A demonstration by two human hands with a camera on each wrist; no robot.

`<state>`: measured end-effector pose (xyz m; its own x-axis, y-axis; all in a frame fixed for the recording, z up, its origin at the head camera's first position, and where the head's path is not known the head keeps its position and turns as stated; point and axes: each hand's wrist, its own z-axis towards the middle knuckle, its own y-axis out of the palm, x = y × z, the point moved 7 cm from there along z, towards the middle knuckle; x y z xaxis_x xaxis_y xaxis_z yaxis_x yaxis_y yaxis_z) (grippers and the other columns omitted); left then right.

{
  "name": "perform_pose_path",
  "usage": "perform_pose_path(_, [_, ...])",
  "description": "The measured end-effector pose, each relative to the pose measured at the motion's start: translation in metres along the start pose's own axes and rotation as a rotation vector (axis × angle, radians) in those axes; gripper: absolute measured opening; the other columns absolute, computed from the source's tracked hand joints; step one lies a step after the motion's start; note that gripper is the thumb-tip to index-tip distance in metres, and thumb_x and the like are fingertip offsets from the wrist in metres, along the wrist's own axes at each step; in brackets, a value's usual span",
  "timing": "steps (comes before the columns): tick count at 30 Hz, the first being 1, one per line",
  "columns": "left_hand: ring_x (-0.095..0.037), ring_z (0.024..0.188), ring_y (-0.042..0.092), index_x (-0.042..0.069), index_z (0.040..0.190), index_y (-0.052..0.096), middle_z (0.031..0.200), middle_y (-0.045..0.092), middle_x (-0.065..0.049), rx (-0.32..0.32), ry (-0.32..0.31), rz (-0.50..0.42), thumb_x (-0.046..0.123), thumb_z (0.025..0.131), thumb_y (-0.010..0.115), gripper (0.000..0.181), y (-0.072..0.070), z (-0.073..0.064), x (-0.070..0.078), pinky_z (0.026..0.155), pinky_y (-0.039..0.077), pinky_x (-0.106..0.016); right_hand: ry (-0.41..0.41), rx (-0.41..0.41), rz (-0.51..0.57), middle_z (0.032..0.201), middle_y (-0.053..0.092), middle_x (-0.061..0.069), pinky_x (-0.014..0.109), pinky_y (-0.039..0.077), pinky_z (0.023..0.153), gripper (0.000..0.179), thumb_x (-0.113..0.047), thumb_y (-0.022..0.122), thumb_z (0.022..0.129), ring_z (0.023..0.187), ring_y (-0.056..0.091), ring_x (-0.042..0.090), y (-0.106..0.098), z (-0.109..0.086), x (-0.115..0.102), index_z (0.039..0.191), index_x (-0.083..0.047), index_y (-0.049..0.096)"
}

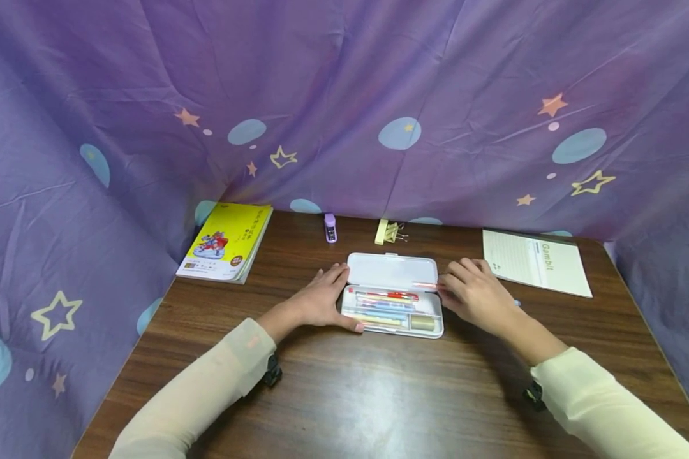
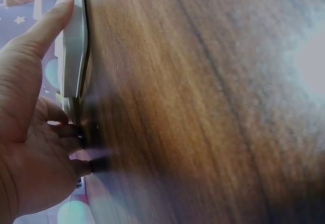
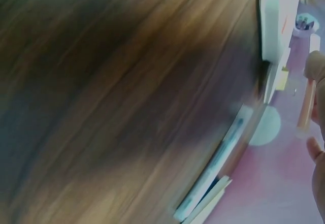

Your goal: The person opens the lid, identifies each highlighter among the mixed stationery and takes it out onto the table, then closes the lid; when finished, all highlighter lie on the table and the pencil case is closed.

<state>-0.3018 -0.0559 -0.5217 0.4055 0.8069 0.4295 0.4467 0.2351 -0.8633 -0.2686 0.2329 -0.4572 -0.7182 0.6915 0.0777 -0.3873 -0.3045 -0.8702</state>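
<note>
An open white pencil case (image 1: 392, 271) lies on the table, lid tipped back, with several pens (image 1: 385, 306) and a tan block (image 1: 422, 322) inside. My left hand (image 1: 321, 299) spreads at its left end; the thumb rests on the front edge (image 2: 73, 46) and the other fingers reach toward the lid. At the case's right end, my right hand (image 1: 473, 290) pinches a slim pinkish-orange pen (image 3: 307, 102), its end showing over the lid's hinge side. Beneath that hand lies a pale stick with blue in it (image 3: 216, 163), mostly hidden from the head view.
Yellow-covered books (image 1: 224, 242) are stacked at the back left. A small purple stapler (image 1: 330, 228) and a yellow binder clip (image 1: 390, 233) stand behind the case. To the right lies a notepad (image 1: 536, 262). Purple star-patterned cloth (image 1: 333, 127) hangs around the wooden table (image 1: 344, 395).
</note>
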Motion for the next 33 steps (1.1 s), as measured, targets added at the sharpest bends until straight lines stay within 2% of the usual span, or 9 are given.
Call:
perform_pose_path(9, [-0.032,0.176,0.004,0.002,0.177,0.008,0.188,0.006,-0.016,0.006,0.002,-0.001,0.077,0.084,0.083,0.142,-0.001,-0.001,0.001,0.143,0.006,-0.053,0.030,0.011,0.000,0.096,0.066,0.003,0.053,0.050,0.080,0.028,-0.006,0.091,0.080,0.092,0.060,0.029,-0.004,-0.029,0.020,0.102,-0.009,0.074])
perform_pose_path(20, [-0.033,0.176,0.004,0.002,0.177,0.008,0.188,0.006,-0.017,0.008,0.008,0.005,0.077,0.084,0.083,0.141,-0.001,0.000,0.001,0.143,0.006,-0.053,0.085,-0.046,-0.034,0.101,0.069,0.005,0.057,0.050,0.078,0.034,-0.009,0.094,0.076,0.095,0.063,0.029,-0.005,-0.068,0.041,0.105,-0.009,0.075])
perform_pose_path(33, [-0.032,0.176,0.004,0.002,0.177,0.008,0.188,0.006,-0.017,0.004,0.003,0.009,0.077,0.084,0.083,0.141,-0.001,-0.001,0.001,0.143,0.006,-0.053,0.070,-0.016,-0.062,0.100,0.067,0.008,0.055,0.048,0.073,0.030,-0.010,0.091,0.075,0.095,0.062,0.033,-0.003,-0.084,0.047,0.098,-0.008,0.073])
